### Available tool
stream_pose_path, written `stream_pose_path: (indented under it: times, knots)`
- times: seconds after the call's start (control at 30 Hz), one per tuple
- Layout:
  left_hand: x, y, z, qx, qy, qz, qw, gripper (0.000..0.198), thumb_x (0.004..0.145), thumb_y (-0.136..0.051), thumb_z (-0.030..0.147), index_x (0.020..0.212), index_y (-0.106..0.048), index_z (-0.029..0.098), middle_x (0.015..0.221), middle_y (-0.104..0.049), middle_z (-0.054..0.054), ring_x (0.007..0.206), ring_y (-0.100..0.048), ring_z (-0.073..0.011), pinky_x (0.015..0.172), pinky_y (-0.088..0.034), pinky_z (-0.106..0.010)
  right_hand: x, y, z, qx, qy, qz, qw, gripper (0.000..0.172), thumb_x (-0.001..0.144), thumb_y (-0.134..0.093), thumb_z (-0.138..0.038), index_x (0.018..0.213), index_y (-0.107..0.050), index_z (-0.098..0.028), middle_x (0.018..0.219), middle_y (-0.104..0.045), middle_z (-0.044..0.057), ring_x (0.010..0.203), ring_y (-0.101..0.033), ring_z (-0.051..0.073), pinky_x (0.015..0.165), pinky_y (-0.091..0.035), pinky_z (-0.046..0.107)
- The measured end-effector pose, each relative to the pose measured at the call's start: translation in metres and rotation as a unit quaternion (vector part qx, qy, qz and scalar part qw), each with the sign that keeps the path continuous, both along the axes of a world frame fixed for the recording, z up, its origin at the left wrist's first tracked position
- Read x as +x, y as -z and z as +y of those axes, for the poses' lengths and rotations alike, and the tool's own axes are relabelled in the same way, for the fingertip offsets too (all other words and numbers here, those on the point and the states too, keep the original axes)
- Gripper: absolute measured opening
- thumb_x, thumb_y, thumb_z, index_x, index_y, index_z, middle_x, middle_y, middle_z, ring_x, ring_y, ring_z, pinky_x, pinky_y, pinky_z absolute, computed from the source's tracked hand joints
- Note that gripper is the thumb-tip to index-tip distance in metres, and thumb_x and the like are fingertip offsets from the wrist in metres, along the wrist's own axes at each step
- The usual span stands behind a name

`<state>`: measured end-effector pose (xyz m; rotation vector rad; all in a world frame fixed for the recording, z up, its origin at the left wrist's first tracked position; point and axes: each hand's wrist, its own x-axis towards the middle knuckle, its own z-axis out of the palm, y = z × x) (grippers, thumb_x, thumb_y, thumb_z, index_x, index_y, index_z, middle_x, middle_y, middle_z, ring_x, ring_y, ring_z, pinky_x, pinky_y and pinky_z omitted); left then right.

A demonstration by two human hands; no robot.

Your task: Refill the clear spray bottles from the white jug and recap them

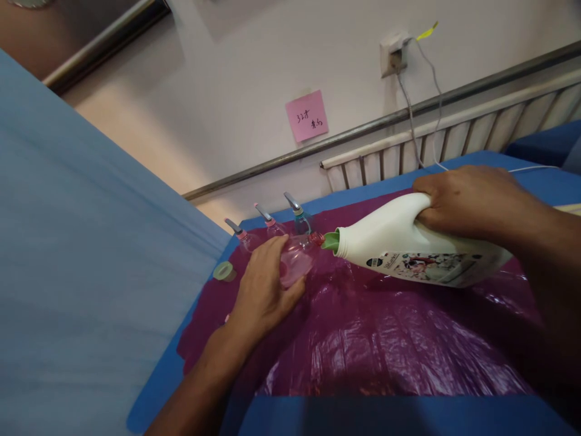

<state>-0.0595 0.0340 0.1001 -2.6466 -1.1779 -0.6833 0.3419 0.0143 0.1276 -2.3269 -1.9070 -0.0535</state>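
Note:
My right hand (467, 203) is closed around the handle of a large white detergent jug (385, 233), tilted with its green spout (331, 241) at the mouth of a small clear pink bottle (297, 260). My left hand (267, 281) is wrapped round that bottle, which leans toward the jug. Pink liquid shows inside the bottle. Behind it stand a teal pump bottle (303, 221) and two pink-collared pump bottles, one pink bottle (273, 226) in the middle and another pink bottle (247, 239) at the left. A pale green cap (224, 271) lies left of my left hand.
A shiny purple plastic sheet (363, 339) covers much of the blue bed surface (154, 387). A light blue curtain (91, 242) hangs at the left. Behind are a metal rail (281, 162), a white slatted rail (381, 148), and an outlet (394, 54) with hanging cords.

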Motion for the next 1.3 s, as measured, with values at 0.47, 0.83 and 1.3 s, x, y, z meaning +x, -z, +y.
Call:
stream_pose_path:
  times: [0.47, 0.83, 1.3]
  knots:
    - [0.009, -0.031, -0.005, 0.079, 0.014, 0.152, 0.985, 0.079, 0.094, -0.076, 0.020, 0.165, -0.041, 0.021, 0.161, -0.061, -0.021, 0.148, -0.062, -0.0446, 0.125, -0.054, -0.065, -0.004, 0.000, 0.000, -0.002, -0.002, -0.008, 1.000, 0.024, 0.087, -0.065, -0.041, 0.102, -0.080, -0.030, 0.087, -0.072, 0.012, 0.069, -0.047, 0.024, 0.070, -0.028, 0.042]
    - [0.016, -0.044, -0.009, 0.080, 0.001, 0.214, 0.974, 0.081, 0.094, -0.075, 0.014, 0.166, -0.039, 0.020, 0.169, -0.056, -0.023, 0.155, -0.056, -0.0456, 0.129, -0.051, -0.066, -0.007, 0.000, -0.002, -0.005, -0.007, -0.040, 0.999, 0.029, 0.086, -0.055, -0.046, 0.102, -0.076, -0.034, 0.089, -0.071, 0.008, 0.068, -0.045, 0.024, 0.064, -0.031, 0.039]
    - [0.020, -0.048, -0.008, 0.100, -0.014, 0.248, 0.963, 0.075, 0.096, -0.068, 0.014, 0.168, -0.046, 0.016, 0.172, -0.055, -0.021, 0.160, -0.053, -0.0450, 0.130, -0.051, -0.065, -0.007, 0.001, -0.001, -0.013, -0.008, -0.033, 0.999, 0.029, 0.085, -0.055, -0.048, 0.101, -0.075, -0.034, 0.091, -0.072, 0.009, 0.070, -0.047, 0.026, 0.065, -0.034, 0.041]
